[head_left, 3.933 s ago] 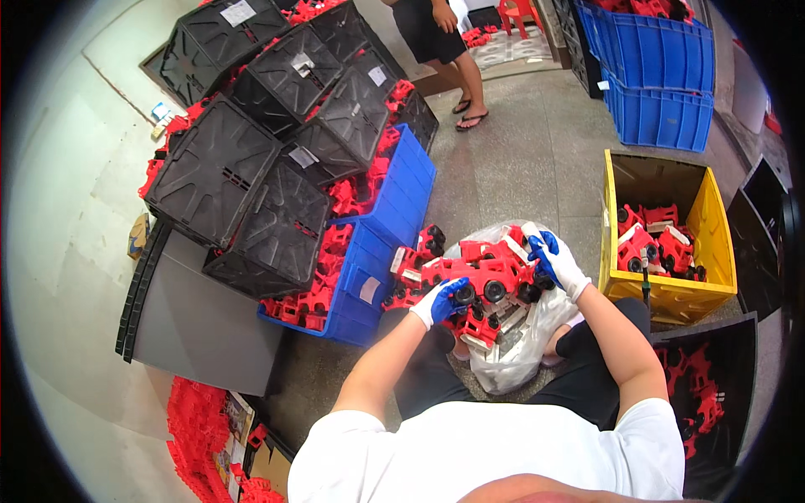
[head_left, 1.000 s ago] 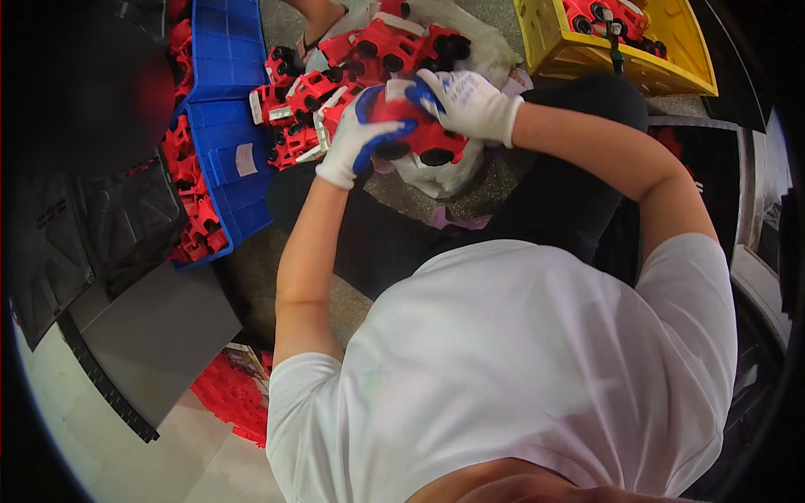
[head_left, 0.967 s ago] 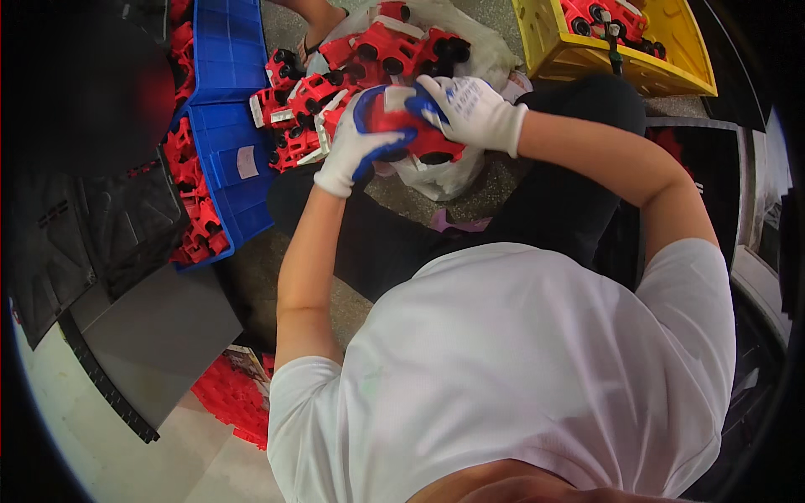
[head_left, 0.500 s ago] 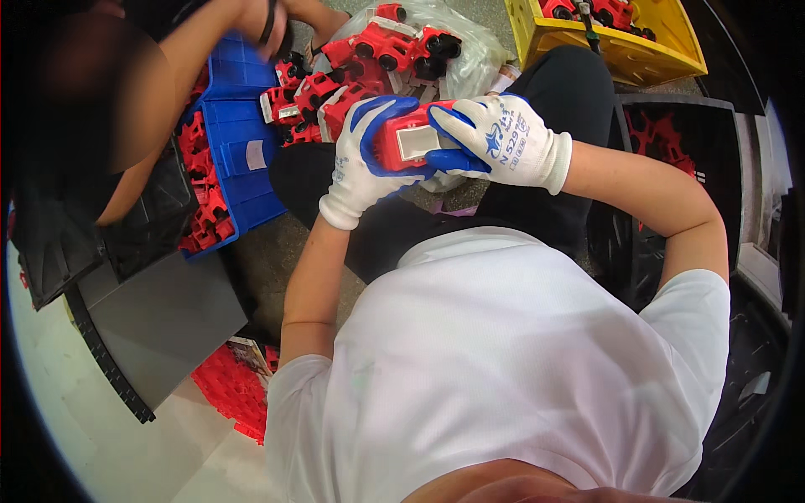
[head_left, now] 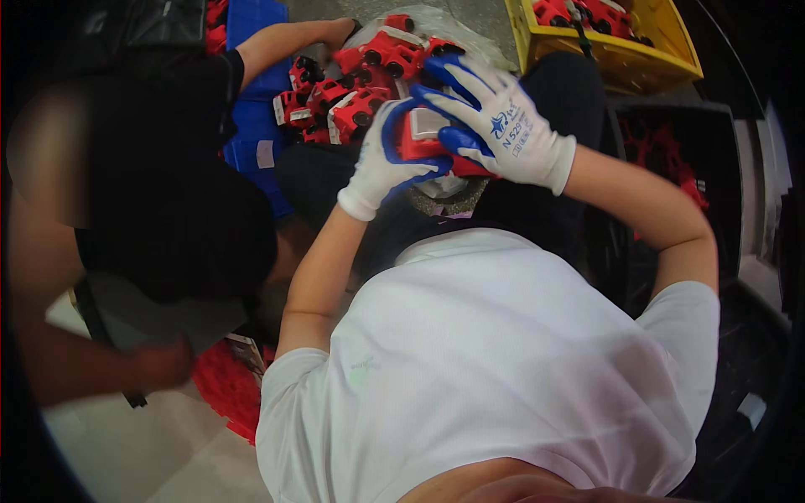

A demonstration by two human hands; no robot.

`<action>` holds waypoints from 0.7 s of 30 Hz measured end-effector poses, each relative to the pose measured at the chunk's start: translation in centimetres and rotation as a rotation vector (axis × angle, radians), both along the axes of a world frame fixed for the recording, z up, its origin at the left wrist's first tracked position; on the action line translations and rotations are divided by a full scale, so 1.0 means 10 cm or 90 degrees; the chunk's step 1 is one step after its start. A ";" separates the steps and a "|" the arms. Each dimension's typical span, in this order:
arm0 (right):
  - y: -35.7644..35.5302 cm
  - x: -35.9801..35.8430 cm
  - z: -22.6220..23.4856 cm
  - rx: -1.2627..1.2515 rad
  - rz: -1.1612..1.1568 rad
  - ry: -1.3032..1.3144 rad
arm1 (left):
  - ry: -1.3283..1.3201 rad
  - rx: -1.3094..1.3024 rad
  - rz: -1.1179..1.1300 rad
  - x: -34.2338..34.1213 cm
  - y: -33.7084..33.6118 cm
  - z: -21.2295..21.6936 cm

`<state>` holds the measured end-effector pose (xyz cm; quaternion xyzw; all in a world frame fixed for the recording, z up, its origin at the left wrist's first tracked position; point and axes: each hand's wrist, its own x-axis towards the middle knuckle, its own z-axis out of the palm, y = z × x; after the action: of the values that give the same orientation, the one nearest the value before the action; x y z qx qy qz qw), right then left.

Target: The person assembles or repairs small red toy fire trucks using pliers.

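**Two gloved hands closed around one red part**

The left hand, in a white glove with blue-coated fingers, is curled round the left side of a red plastic part, its fingers wrapped onto the part's edge. The right hand, gloved the same way, lies over the part's right side and top with its fingers fanned but pressing on it, so the part is clamped between both palms. A pale rectangular patch shows on the face of the red part between the two hands; the rest of it is covered by the gloves.

The part is held up in front of the person's chest, above their dark-clothed lap. Just beyond it, further from the person, lies a heap of similar red parts with black round fittings, resting on a clear plastic bag. Left of the held part sits a blue crate, partly hidden. Up and to the right of the part stands a yellow crate with more red parts in it, and right of the part a black crate holds red pieces in shadow.

Left of the held part, a co-worker in a black top leans in, one bare arm stretched toward the heap. Below them, a red pile lies on the floor.
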<state>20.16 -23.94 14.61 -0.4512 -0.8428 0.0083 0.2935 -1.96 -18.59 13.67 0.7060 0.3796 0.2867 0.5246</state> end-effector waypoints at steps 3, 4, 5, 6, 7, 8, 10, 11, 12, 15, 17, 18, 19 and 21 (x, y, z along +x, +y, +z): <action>0.02 -0.15 -0.57 -0.237 0.077 0.273 | 0.094 -0.024 -0.087 -0.14 0.11 -0.23; 0.01 -0.20 -0.69 -0.313 0.112 0.349 | 0.087 -0.109 -0.089 -0.22 0.11 -0.39; 0.01 -0.26 -0.81 -0.393 0.151 0.427 | 0.140 -0.085 -0.101 -0.28 0.07 -0.40; 0.03 -0.28 -0.92 -0.423 0.144 0.504 | 0.145 -0.075 -0.101 -0.30 0.07 -0.43; 0.06 -0.26 -1.01 -0.454 0.133 0.582 | 0.150 -0.067 -0.102 -0.33 0.06 -0.48; 0.15 -0.15 -1.09 -0.037 0.099 0.250 | 0.081 -0.089 -0.034 -0.41 0.09 -0.60; 0.32 0.04 -0.83 -0.291 -0.029 0.610 | -0.096 -0.265 0.040 -0.46 0.19 -0.56; 0.43 0.39 -1.03 -0.284 -0.157 0.687 | -0.268 -0.407 0.115 -0.34 0.18 -0.27; 0.52 0.36 -0.42 -0.293 -0.034 0.852 | -0.327 -0.468 0.185 -0.77 0.36 -0.65; 0.58 1.52 -0.44 0.195 -0.268 0.217 | -0.722 -0.618 -0.051 -0.68 0.76 -0.26; 0.47 1.70 0.00 0.061 -0.249 0.496 | -0.883 -0.717 0.035 -1.09 1.00 -0.42; 0.42 1.77 0.11 -0.013 -0.286 0.801 | -0.841 -0.666 -0.020 -1.06 1.07 -0.48; 0.36 2.00 0.10 -0.050 -0.307 0.825 | -0.797 -0.612 -0.071 -0.99 1.09 -0.50; 0.33 2.28 0.00 -0.103 -0.357 0.819 | -0.765 -0.665 -0.039 -0.80 1.06 -0.55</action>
<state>42.98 -20.65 14.64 -0.5771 -0.3510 0.2600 0.6901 -9.94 -7.96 8.15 0.1034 0.0973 0.3886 0.9104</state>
